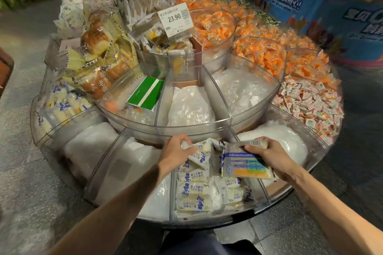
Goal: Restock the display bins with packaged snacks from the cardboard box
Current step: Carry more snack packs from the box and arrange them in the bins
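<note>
A round clear display stand has wedge bins; the near bin (173, 203) holds several white-and-blue bread packets (194, 191). My left hand (176, 151) grips one such packet (199, 159) at the back of that bin. My right hand (267, 154) holds a larger packet (244, 164), label side up with a blue and orange panel, over the bin's right side. No cardboard box is in view.
Neighbouring near bins hold only white plastic filler (89, 147). A green box (146, 94) lies in the middle tier. Bread loaves (97, 64) fill the left bins, orange sweets (267, 56) and pink ones (310, 103) the right. A price sign (175, 19) stands at centre. A blue display (323, 12) is behind.
</note>
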A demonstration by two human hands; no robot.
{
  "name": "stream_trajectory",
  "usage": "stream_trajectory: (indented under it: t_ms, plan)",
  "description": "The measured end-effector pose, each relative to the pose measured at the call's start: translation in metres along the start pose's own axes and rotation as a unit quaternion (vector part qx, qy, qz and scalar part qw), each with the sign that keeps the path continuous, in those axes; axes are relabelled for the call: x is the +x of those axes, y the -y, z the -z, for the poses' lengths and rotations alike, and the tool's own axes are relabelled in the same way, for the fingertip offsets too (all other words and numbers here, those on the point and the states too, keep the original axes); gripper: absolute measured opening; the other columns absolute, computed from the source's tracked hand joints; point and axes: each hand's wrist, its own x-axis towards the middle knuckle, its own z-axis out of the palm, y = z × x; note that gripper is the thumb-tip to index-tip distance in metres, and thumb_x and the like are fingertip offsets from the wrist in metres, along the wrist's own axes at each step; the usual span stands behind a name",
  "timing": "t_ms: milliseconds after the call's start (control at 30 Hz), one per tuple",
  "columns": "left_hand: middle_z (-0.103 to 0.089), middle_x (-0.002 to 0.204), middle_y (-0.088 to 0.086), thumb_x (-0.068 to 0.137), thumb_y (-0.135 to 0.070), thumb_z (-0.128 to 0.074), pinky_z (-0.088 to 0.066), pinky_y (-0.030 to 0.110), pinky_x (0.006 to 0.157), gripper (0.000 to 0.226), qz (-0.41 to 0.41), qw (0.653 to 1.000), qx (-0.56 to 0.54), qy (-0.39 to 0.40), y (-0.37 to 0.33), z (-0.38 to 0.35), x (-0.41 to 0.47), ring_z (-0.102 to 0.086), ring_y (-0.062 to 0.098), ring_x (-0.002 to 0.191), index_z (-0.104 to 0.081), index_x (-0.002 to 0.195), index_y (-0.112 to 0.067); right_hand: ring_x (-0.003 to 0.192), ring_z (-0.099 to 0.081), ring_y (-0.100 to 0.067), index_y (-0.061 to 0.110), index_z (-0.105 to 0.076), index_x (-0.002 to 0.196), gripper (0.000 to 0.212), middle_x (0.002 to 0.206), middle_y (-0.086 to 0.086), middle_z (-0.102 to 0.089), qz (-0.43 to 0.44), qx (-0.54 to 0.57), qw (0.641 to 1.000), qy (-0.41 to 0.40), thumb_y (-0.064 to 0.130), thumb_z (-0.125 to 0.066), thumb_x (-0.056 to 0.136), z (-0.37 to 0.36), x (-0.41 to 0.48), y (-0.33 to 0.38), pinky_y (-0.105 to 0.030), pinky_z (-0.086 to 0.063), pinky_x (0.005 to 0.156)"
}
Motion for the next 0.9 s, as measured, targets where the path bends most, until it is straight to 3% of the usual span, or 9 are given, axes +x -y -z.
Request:
stream_trajectory:
  t_ms: [133, 233, 367, 433, 533, 633, 733, 833, 900]
  plan:
    - [-0.063, 0.115, 0.000, 0.090, -0.042, -0.070, -0.041, 0.030, 0.080, 0.022, -0.060, 0.976, 0.203, -0.057, 0.015, -0.026, -0.012, -0.053, 0.016, 0.098, -0.060, 0.100, -0.024, 0.076, -0.073, -0.027, 0.001, -0.056, 0.106, 0.037, 0.087, -0.016, -0.075, 0.006, 0.019, 1.000, -0.011, 0.012, -0.080, 0.081, -0.006, -0.005, 0.002, -0.037, -0.060, 0.071]
    - [-0.064, 0.121, 0.003, 0.097, -0.046, -0.056, -0.040, 0.034, 0.089, 0.032, -0.128, 0.904, 0.401, -0.078, 0.027, -0.032, -0.012, -0.049, 0.022, 0.113, -0.062, 0.115, -0.021, 0.074, -0.073, -0.026, 0.003, -0.056, 0.104, 0.034, 0.088, -0.016, -0.074, 0.006, 0.022, 1.000, -0.007, 0.012, -0.079, 0.082, -0.013, -0.012, 0.003, -0.033, -0.059, 0.066]
    - [-0.049, 0.133, 0.005, 0.100, -0.046, -0.049, -0.035, 0.036, 0.098, 0.041, -0.151, 0.846, 0.507, -0.067, 0.033, -0.039, -0.010, -0.039, 0.024, 0.123, -0.058, 0.130, -0.020, 0.075, -0.073, -0.025, 0.002, -0.054, 0.107, 0.035, 0.088, -0.015, -0.075, 0.002, 0.032, 0.999, 0.005, 0.011, -0.078, 0.083, -0.020, -0.019, 0.004, -0.032, -0.060, 0.066]
    - [-0.044, 0.138, 0.006, 0.099, -0.042, -0.055, -0.036, 0.037, 0.100, 0.046, -0.182, 0.851, 0.486, -0.074, 0.032, -0.039, -0.011, -0.039, 0.024, 0.125, -0.049, 0.140, -0.022, 0.077, -0.074, -0.027, 0.001, -0.054, 0.109, 0.037, 0.090, -0.017, -0.075, -0.006, 0.040, 0.999, 0.011, 0.012, -0.078, 0.083, -0.021, -0.021, 0.004, -0.035, -0.061, 0.069]
    - [-0.032, 0.151, 0.005, 0.088, -0.027, -0.073, -0.031, 0.038, 0.110, 0.082, -0.268, 0.893, 0.360, -0.032, 0.027, -0.035, -0.013, -0.033, 0.023, 0.135, -0.025, 0.154, -0.032, 0.077, -0.074, -0.029, 0.000, -0.054, 0.112, 0.039, 0.093, -0.020, -0.075, -0.019, 0.062, 0.998, 0.016, 0.012, -0.078, 0.084, -0.025, -0.025, 0.011, -0.035, -0.062, 0.067]
    - [-0.028, 0.157, 0.003, 0.077, -0.041, -0.081, -0.025, 0.037, 0.113, 0.102, -0.401, 0.866, 0.299, -0.003, 0.007, -0.016, -0.030, -0.028, 0.021, 0.141, -0.015, 0.154, -0.038, 0.069, -0.072, -0.026, 0.007, -0.053, 0.111, 0.036, 0.090, -0.020, -0.074, -0.031, 0.104, 0.993, 0.036, 0.009, -0.077, 0.084, -0.032, -0.030, 0.024, -0.031, -0.061, 0.058]
    - [-0.056, 0.139, 0.002, 0.077, -0.026, -0.079, -0.038, 0.040, 0.111, 0.068, -0.463, 0.862, 0.207, -0.008, -0.015, 0.010, -0.052, -0.047, 0.018, 0.132, -0.053, 0.140, -0.023, 0.058, -0.068, -0.017, 0.005, -0.057, 0.106, 0.024, 0.082, -0.014, -0.068, -0.056, 0.106, 0.985, 0.127, 0.009, -0.070, 0.086, -0.042, -0.033, 0.042, -0.024, -0.056, 0.050]
    - [-0.072, 0.113, -0.007, 0.082, -0.021, -0.074, -0.052, 0.036, 0.099, 0.030, -0.350, 0.936, 0.046, 0.000, -0.039, 0.041, -0.073, -0.064, 0.006, 0.107, -0.072, 0.112, -0.021, 0.059, -0.067, -0.016, 0.001, -0.062, 0.106, 0.013, 0.082, -0.014, -0.069, -0.079, 0.047, 0.971, 0.221, 0.008, -0.061, 0.095, -0.056, -0.037, 0.052, -0.023, -0.054, 0.046]
    - [-0.074, 0.097, -0.012, 0.081, -0.031, -0.080, -0.055, 0.030, 0.083, 0.024, -0.273, 0.962, -0.008, 0.011, -0.051, 0.064, -0.084, -0.067, 0.002, 0.091, -0.072, 0.102, -0.023, 0.077, -0.069, -0.020, 0.004, -0.065, 0.103, 0.021, 0.100, -0.022, -0.069, -0.023, -0.043, 0.972, 0.231, 0.000, -0.071, 0.083, -0.064, -0.036, 0.059, -0.025, -0.057, 0.056]
